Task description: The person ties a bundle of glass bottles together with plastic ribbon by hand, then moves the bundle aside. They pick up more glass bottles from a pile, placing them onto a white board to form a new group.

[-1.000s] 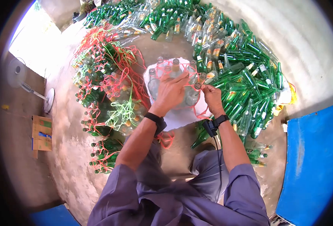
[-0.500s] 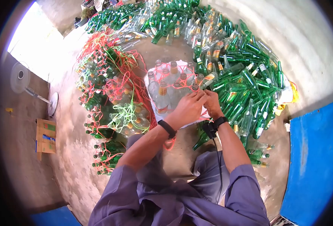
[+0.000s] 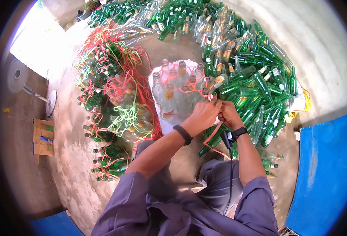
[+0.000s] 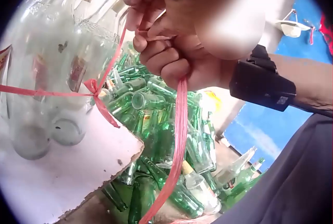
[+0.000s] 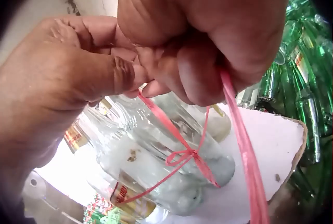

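Note:
A cluster of clear glass bottles (image 3: 168, 103) stands upright on a white board (image 3: 166, 125), with red plastic strapping (image 3: 174, 80) laced round the necks. In the left wrist view a strap circles the bodies lower down, with a knot (image 4: 93, 90) at the side. My left hand (image 3: 205, 114) pinches the strap's upper end close by the front-right bottle. Right beside it, fingertips meeting, my right hand (image 3: 229, 114) grips the same red strap; a long flat tail (image 5: 244, 146) hangs from its curled fingers. The fingers partly hide the strap between the hands.
Loose green bottles (image 3: 260, 84) are heaped to the right, near the board's edge. On the left stand netted bottle bundles (image 3: 118, 92) with tangled red and green strapping. A fan (image 3: 17, 74), a cardboard box (image 3: 44, 137) and a blue panel (image 3: 326, 165) lie farther out.
My left hand has come from over the bottle tops to my right hand and now pinches the strap there. Both hands have shifted slightly right and toward me; the strap tail now hangs by the right wrist.

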A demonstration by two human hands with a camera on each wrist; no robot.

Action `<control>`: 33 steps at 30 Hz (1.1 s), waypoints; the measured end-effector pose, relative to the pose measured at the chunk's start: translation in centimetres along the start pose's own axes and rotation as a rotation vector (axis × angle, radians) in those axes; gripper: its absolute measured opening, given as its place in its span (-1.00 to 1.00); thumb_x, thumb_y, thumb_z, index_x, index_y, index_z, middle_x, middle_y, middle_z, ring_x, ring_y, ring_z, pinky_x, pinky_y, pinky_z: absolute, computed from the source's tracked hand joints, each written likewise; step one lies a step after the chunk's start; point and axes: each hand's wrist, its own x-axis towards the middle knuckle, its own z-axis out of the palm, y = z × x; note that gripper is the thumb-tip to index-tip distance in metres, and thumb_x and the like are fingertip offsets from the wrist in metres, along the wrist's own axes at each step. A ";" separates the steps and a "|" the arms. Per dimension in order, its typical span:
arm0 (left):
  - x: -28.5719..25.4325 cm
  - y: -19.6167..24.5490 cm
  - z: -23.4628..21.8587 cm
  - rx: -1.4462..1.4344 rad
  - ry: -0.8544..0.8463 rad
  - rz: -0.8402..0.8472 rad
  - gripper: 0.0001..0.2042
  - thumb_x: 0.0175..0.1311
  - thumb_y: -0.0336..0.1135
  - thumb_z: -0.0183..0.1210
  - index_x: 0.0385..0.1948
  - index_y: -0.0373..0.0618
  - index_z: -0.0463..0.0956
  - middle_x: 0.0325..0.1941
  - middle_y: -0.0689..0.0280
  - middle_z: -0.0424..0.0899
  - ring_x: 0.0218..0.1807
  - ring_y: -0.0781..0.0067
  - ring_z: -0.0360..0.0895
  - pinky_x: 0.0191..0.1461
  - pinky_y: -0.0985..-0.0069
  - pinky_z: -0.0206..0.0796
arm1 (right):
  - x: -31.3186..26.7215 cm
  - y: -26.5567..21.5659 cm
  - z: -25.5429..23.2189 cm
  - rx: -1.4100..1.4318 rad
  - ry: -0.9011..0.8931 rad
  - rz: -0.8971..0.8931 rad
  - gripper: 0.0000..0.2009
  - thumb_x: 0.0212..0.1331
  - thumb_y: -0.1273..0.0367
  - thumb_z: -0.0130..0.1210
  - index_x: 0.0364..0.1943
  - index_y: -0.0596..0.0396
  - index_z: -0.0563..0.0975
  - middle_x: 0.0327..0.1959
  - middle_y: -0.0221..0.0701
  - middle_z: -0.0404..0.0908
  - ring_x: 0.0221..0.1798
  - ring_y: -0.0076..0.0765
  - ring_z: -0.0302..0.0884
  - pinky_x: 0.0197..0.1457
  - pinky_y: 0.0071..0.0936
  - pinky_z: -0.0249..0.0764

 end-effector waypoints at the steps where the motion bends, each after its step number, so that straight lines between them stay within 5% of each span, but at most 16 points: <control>1: 0.0 0.0 0.4 -0.005 -0.001 -0.002 -0.80 0.04 -0.50 0.07 -0.25 -0.27 0.48 -0.31 0.13 0.59 -0.20 0.03 0.62 -0.28 0.17 0.47 | -0.1 -0.3 -0.2 0.000 0.006 0.006 -0.86 0.28 0.39 0.07 -0.45 0.02 0.53 -0.67 -0.70 0.28 -0.72 -0.76 0.04 -0.66 -0.67 -0.09; 3: 0.1 -0.1 1.0 0.025 0.114 0.059 -0.79 0.01 -0.51 0.07 -0.27 -0.28 0.48 -0.34 0.10 0.61 -0.26 0.01 0.62 -0.30 0.17 0.47 | -0.5 -1.0 -0.1 -0.025 0.028 0.008 -0.85 0.25 0.42 0.03 -0.49 0.01 0.49 -0.67 -0.70 0.25 -0.71 -0.76 0.03 -0.65 -0.68 -0.10; 12: 0.7 -0.9 1.0 -0.094 0.068 0.048 -0.84 -0.05 -0.54 0.06 -0.38 -0.30 0.51 -0.48 0.03 0.62 -0.34 -0.04 0.62 -0.29 0.12 0.46 | 0.3 -2.2 -1.0 -0.220 -0.017 0.031 -0.89 0.22 0.37 0.09 -0.40 0.06 0.58 -0.65 -0.69 0.32 -0.67 -0.76 0.13 -0.60 -0.67 0.05; 13: 0.7 -1.0 1.1 -0.094 0.070 0.044 -0.84 -0.05 -0.54 0.06 -0.38 -0.30 0.51 -0.48 0.03 0.62 -0.34 -0.04 0.62 -0.29 0.12 0.46 | 0.4 -2.4 -1.2 -0.322 0.027 0.023 -0.84 0.14 0.40 0.13 -0.25 0.15 0.65 -0.54 -0.56 0.52 -0.54 -0.67 0.37 -0.45 -0.67 0.32; 16: 0.6 -1.4 1.1 -0.072 0.047 0.000 -0.85 -0.07 -0.53 0.07 -0.41 -0.27 0.52 -0.52 0.05 0.61 -0.39 -0.05 0.61 -0.30 0.10 0.45 | 1.4 -4.1 -1.4 -0.359 0.085 -0.215 -0.68 0.06 0.43 0.15 -0.07 0.23 0.64 -0.28 -0.36 0.68 -0.26 -0.50 0.62 -0.16 -0.60 0.51; 17: 0.5 -1.5 1.0 -0.096 0.050 0.019 -0.87 -0.07 -0.53 0.07 -0.43 -0.25 0.53 -0.52 0.06 0.62 -0.39 -0.04 0.61 -0.30 0.10 0.45 | 1.5 -5.2 -1.3 -0.412 0.105 -0.221 -0.55 -0.01 0.47 0.17 0.06 0.30 0.57 -0.05 -0.25 0.68 0.06 -0.30 0.64 0.09 -0.48 0.50; 20: 0.4 -1.6 0.9 -0.160 0.089 0.051 -0.89 -0.08 -0.52 0.08 -0.47 -0.24 0.53 -0.52 0.07 0.62 -0.39 -0.02 0.61 -0.31 0.11 0.45 | 2.2 -6.8 1.5 -0.699 0.177 -0.393 -0.52 -0.02 0.49 0.19 0.09 0.31 0.54 -0.01 -0.27 0.67 0.19 -0.21 0.59 0.14 -0.44 0.48; 22: 0.3 -1.9 1.1 -0.197 0.120 0.063 -0.90 -0.09 -0.51 0.08 -0.49 -0.23 0.53 -0.51 0.08 0.62 -0.39 -0.02 0.61 -0.31 0.11 0.46 | 4.0 -7.1 2.2 -0.688 0.124 -0.407 -0.53 0.00 0.47 0.23 0.09 0.28 0.56 -0.06 -0.30 0.68 0.10 -0.31 0.60 0.12 -0.42 0.47; 25: 0.3 -1.9 1.3 -0.181 0.111 0.059 -0.90 -0.08 -0.49 0.08 -0.49 -0.23 0.51 -0.52 0.08 0.62 -0.39 -0.02 0.61 -0.30 0.12 0.46 | 5.3 -7.5 2.8 -0.723 -0.094 -0.160 -0.67 0.06 0.40 0.30 -0.04 0.15 0.66 -0.18 -0.43 0.69 -0.17 -0.50 0.51 0.02 -0.40 0.46; 33: 0.3 -2.2 1.8 -0.261 0.096 0.042 -0.90 -0.05 -0.44 0.10 -0.47 -0.21 0.51 -0.53 0.09 0.60 -0.41 -0.04 0.60 -0.33 0.10 0.43 | 8.8 -4.1 1.5 -0.656 -0.049 -0.341 -0.69 -0.02 0.43 0.35 -0.11 0.11 0.68 -0.31 -0.44 0.71 -0.26 -0.52 0.60 -0.16 -0.43 0.55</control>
